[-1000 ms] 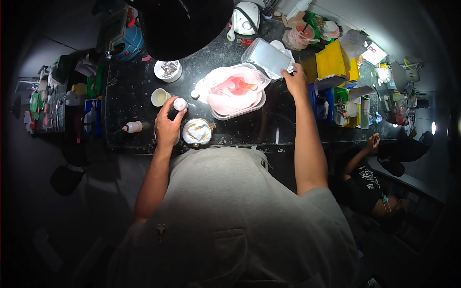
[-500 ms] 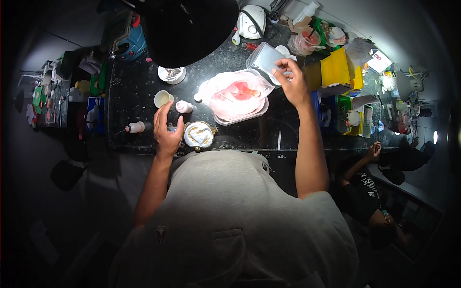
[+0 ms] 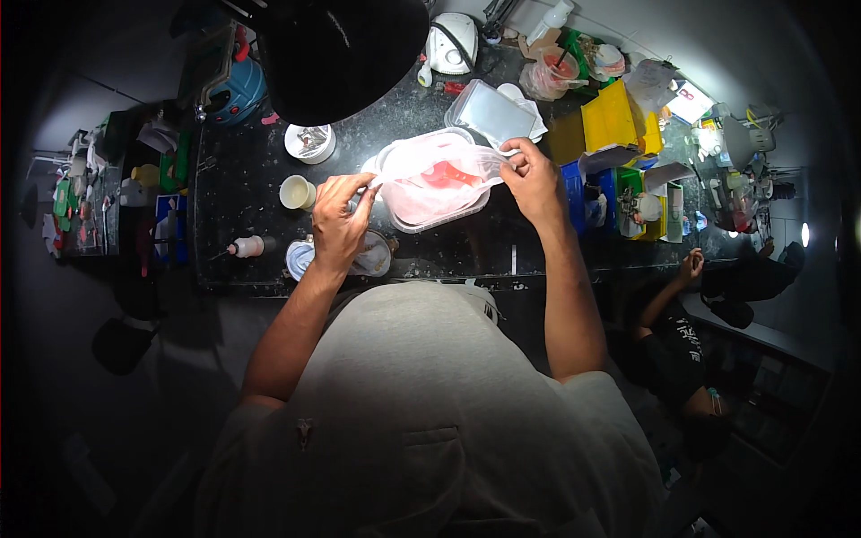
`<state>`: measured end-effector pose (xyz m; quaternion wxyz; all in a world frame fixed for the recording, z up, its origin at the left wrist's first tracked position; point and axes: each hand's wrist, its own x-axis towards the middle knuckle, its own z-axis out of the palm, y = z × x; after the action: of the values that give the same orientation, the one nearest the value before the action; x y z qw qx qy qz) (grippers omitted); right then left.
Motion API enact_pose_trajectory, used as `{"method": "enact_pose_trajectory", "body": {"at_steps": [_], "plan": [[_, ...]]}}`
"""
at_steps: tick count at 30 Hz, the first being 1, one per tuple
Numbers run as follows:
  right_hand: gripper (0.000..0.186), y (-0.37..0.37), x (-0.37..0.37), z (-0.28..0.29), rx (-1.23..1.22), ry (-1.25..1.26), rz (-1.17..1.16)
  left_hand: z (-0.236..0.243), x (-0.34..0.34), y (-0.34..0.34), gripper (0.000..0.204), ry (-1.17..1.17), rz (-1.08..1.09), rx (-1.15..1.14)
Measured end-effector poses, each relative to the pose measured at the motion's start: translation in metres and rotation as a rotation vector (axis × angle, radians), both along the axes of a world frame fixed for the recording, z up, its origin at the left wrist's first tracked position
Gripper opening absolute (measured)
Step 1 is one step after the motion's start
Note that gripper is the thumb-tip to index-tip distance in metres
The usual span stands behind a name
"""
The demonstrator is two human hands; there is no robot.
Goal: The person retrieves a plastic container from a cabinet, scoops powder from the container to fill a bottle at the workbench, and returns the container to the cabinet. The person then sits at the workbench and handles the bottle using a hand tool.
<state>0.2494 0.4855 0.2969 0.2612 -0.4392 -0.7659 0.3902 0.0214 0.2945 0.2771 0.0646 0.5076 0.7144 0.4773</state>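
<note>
Left hand (image 3: 341, 215), empty half a second ago, now pinches one end of the clear plastic bag (image 3: 408, 169); right hand (image 3: 536, 184) grips the other, so two hands control it. Bag sits in translucent tub (image 3: 439, 222), behind the counter's (image 3: 484, 255) front edge.

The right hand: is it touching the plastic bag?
Touching: the head view shows the right hand pinching the right end of the plastic bag.
</note>
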Motion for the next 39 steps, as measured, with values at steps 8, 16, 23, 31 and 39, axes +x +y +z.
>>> {"method": "enact_pose_trajectory", "body": {"at_steps": [8, 16, 23, 31, 39], "plan": [[0.032, 0.019, 0.008, 0.041, -0.047, -0.341, 0.186, 0.002, -0.005, 0.002, 0.008, -0.055, 0.032, 0.000], [0.061, 0.020, 0.022, 0.021, -0.137, -0.142, 0.330, 0.004, -0.011, 0.016, 0.013, -0.243, -0.072, 0.061], [0.036, 0.012, 0.021, 0.012, 0.258, 0.079, 0.332, -0.006, -0.014, 0.025, 0.011, -0.769, -0.008, 0.084], [0.015, 0.009, 0.014, 0.029, 0.282, 0.043, 0.444, 0.004, -0.013, 0.026, 0.011, -0.555, -0.124, 0.220], [0.010, 0.016, 0.007, 0.056, 0.151, 0.309, 0.334, 0.029, -0.022, 0.039, 0.014, -0.697, -0.113, 0.317]]}}
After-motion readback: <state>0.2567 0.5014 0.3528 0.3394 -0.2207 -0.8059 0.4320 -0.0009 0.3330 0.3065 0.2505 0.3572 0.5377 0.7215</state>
